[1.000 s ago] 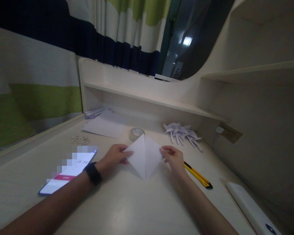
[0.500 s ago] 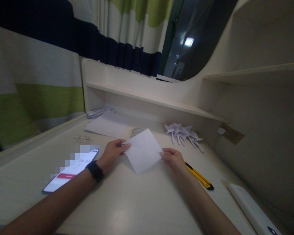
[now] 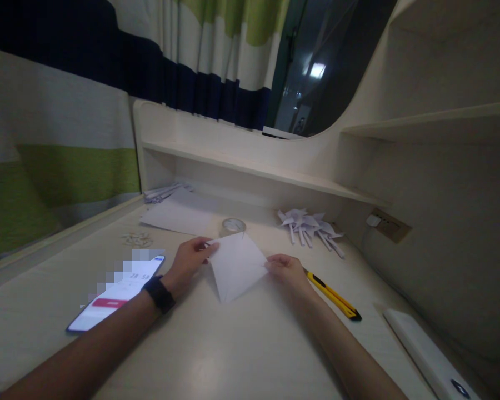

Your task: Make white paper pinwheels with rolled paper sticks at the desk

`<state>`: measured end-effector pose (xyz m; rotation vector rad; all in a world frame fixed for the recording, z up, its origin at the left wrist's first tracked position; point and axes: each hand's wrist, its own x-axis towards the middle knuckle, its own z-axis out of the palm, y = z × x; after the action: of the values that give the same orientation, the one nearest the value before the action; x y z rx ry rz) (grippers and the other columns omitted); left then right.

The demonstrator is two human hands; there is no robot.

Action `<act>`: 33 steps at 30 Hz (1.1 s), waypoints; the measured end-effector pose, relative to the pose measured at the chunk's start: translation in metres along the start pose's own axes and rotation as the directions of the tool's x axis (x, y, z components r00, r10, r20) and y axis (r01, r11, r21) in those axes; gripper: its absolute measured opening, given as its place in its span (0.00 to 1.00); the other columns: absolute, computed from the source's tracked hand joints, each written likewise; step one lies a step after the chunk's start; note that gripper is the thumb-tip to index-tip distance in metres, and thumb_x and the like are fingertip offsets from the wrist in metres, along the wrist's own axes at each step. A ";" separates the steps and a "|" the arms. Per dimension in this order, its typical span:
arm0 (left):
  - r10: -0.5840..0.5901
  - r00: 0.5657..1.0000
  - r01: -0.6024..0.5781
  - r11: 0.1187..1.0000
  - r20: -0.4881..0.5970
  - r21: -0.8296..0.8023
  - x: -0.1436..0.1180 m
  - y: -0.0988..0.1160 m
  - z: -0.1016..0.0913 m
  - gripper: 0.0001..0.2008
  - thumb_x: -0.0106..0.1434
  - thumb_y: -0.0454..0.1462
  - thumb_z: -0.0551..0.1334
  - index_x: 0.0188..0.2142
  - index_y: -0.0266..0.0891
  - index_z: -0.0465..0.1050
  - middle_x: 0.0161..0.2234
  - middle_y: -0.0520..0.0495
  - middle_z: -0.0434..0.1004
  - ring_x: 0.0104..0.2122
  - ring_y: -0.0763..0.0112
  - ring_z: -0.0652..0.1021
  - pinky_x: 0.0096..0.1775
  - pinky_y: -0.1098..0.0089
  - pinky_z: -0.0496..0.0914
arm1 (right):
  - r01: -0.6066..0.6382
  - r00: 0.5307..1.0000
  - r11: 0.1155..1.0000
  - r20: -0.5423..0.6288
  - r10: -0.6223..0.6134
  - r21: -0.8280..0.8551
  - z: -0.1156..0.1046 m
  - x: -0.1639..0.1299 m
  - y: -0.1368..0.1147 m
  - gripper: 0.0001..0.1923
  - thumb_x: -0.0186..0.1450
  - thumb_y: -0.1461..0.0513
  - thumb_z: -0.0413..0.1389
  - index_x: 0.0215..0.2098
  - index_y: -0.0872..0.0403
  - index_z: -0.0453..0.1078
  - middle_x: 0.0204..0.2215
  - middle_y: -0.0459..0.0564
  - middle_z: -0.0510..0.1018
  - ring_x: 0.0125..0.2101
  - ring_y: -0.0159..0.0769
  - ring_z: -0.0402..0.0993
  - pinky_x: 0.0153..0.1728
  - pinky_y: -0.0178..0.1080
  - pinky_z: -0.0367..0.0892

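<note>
A square sheet of white paper (image 3: 236, 266) is held between my two hands over the desk, one corner pointing toward me. My left hand (image 3: 190, 260), with a dark watch on the wrist, pinches its left corner. At the right corner, the fingers of my right hand (image 3: 289, 270) are closed on the paper. Slits or creases run in from its corners. Just behind the paper lies a roll of tape (image 3: 234, 225). A yellow utility knife (image 3: 333, 294) rests to the right of my right hand.
A lit phone (image 3: 116, 297) lies left of my left forearm, near a small pile of pale bits (image 3: 136, 240). White sheets (image 3: 179, 211) and rolled paper sticks (image 3: 166, 192) are at the back left. Several paper pinwheels (image 3: 306, 221) lie back right. A white box-like object (image 3: 425, 350) sits front right.
The paper has moved slightly left and toward me, with its far corner lower, so the tape roll shows more fully. Both hands keep their hold. The whole view has shifted a little.
</note>
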<state>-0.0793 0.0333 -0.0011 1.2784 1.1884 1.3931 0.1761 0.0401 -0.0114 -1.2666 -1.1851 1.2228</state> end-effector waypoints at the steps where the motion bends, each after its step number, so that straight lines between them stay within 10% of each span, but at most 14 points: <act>1: -0.002 1.000 0.002 1.000 -0.007 0.002 0.000 0.000 0.000 0.19 0.50 0.48 0.67 0.32 0.34 0.75 0.29 0.44 0.78 0.28 0.65 0.75 0.29 0.69 0.65 | -0.006 1.000 1.000 0.005 0.006 -0.010 0.001 0.000 0.001 0.15 0.46 0.60 0.65 0.29 0.58 0.72 0.17 0.44 0.74 0.16 0.29 0.69 0.17 0.31 0.63; 33: 0.071 0.995 -0.039 0.918 -0.067 0.394 0.006 -0.011 -0.006 0.14 0.49 0.46 0.63 0.27 0.36 0.76 0.22 0.47 0.76 0.25 0.63 0.75 0.25 0.70 0.64 | 0.007 0.961 0.937 0.262 0.091 -0.350 0.007 -0.013 -0.007 0.18 0.48 0.65 0.56 0.39 0.56 0.71 0.14 0.42 0.74 0.16 0.31 0.72 0.15 0.28 0.57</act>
<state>-0.0855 0.0404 -0.0111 1.5522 1.5552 1.2951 0.1686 0.0275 -0.0044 -1.4156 -1.6418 1.2884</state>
